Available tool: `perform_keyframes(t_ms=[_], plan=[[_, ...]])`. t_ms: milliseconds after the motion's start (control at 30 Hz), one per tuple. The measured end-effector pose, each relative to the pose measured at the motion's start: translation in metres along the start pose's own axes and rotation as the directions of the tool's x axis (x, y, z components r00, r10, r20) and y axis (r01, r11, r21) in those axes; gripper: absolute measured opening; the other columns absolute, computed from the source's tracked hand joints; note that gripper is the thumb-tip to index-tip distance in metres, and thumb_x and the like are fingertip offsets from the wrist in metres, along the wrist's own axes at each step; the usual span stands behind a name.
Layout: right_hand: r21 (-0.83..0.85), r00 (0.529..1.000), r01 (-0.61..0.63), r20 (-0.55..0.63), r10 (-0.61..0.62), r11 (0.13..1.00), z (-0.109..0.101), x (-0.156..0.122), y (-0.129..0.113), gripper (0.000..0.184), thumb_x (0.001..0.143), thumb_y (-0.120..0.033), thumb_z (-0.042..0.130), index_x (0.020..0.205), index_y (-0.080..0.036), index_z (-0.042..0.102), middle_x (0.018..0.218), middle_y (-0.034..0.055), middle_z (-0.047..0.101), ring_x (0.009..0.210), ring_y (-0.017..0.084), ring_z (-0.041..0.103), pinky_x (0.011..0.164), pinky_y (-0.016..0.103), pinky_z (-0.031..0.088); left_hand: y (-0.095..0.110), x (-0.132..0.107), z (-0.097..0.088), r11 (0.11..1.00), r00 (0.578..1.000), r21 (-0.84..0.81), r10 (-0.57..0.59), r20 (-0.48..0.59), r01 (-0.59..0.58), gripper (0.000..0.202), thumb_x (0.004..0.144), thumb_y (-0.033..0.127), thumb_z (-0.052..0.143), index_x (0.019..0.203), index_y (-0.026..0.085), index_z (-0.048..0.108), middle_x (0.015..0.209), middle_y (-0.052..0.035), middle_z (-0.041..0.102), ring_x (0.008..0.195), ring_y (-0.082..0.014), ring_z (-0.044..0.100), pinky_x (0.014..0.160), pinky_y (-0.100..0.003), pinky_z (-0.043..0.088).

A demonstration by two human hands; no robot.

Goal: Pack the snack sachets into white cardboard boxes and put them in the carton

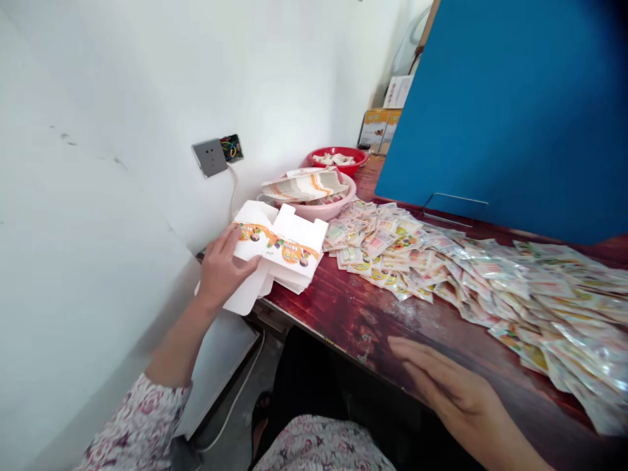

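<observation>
My left hand (pixel 220 265) is at the left end of a stack of unfolded white cartons with orange fruit print. Its fingers and thumb are on the top carton (pixel 279 247), taking hold of it near its edge. Flaps of the carton stick out past the table edge below the hand. My right hand (pixel 454 386) hovers over the table's front edge, fingers stretched out, with nothing in it. Beyond it, a wide heap of small printed sachets (pixel 471 275) spreads along the dark red table (pixel 338 314).
Behind the cartons stand a pink basin (pixel 326 210) holding printed packaging and a red basin (pixel 350 169) with small packets. A large blue panel (pixel 500 118) stands at the back right on a wire stand. Printed boxes (pixel 377 129) are behind it. A wall socket (pixel 210 157) has exposed wires beside it.
</observation>
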State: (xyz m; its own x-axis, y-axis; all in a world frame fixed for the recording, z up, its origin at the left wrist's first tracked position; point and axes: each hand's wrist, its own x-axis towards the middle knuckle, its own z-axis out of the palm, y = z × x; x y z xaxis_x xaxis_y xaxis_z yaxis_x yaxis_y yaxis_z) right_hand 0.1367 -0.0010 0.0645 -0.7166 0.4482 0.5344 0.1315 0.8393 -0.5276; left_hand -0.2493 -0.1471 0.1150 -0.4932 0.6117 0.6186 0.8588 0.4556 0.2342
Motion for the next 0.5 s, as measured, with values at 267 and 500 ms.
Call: perform_keyframes(t_ms=[267,500], plan=[[-0.125,0.945,-0.247,-0.249,0.21,0.961,-0.029,0.079,-0.008,0.034,0.092,-0.035,0.058,0.121,-0.023,0.069,0.123,0.0108,0.073,0.116,0.031,0.067,0.101,0.053,0.054,0.107,-0.048,0.011,0.833,0.878,-0.281,0.463,-0.119,-0.477,0.065,0.084,0.045,0.072,0.141,0.021,0.051,0.145,-0.0161,0.058,0.128,-0.0314,0.06,0.109,-0.048,0.05],[0.173,0.753,-0.567,-0.288,0.592,0.805,-0.048,0.049,0.008,0.038,0.082,-0.039,0.066,0.114,-0.02,0.07,0.096,0.007,0.073,0.081,0.021,0.068,0.071,0.037,0.057,0.156,-0.065,0.045,0.726,0.876,-0.556,0.481,-0.009,-0.405,0.066,0.085,0.044,0.071,0.142,0.017,0.051,0.147,-0.0194,0.055,0.133,-0.0327,0.057,0.113,-0.051,0.047]])
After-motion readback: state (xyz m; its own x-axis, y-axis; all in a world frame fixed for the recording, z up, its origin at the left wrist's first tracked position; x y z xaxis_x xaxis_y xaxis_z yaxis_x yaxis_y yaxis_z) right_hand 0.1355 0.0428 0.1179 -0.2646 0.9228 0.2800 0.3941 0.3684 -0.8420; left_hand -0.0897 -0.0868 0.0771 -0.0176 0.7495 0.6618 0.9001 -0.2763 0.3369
